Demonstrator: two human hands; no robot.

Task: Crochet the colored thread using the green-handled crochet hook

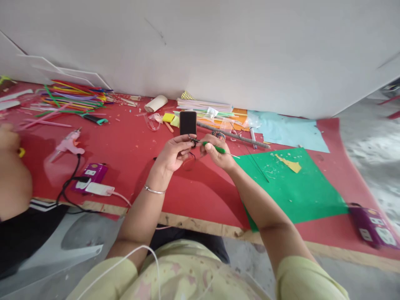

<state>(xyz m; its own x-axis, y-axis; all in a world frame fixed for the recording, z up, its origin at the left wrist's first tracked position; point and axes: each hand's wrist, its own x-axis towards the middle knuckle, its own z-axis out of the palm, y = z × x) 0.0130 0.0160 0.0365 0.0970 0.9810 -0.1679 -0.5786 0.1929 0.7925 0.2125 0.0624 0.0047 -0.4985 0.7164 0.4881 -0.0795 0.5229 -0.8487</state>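
My left hand (175, 152) is pinched around a small dark piece (194, 142) whose kind I cannot make out; thin wire-like strands hang below it. In my closed right hand (215, 152) is a slim green-handled tool (215, 147), its thin metal end pointing left at the dark piece. A thin white rod (233, 156) sticks out to the right from under that hand. Just beyond my left fingertips is a black-screened phone (188, 122). Behind my right hand a bundle of multicoloured strands (218, 135) is partly hidden.
On the red table (200, 191) are a pink glue gun (69, 143), purple power sockets (93, 174), a cutter knife (93, 119), coloured pipe cleaners (75, 96), a cardboard tube (156, 103), a grey rod (234, 134) and a green sheet (290, 191). Another person's arm (14, 175) is at left.
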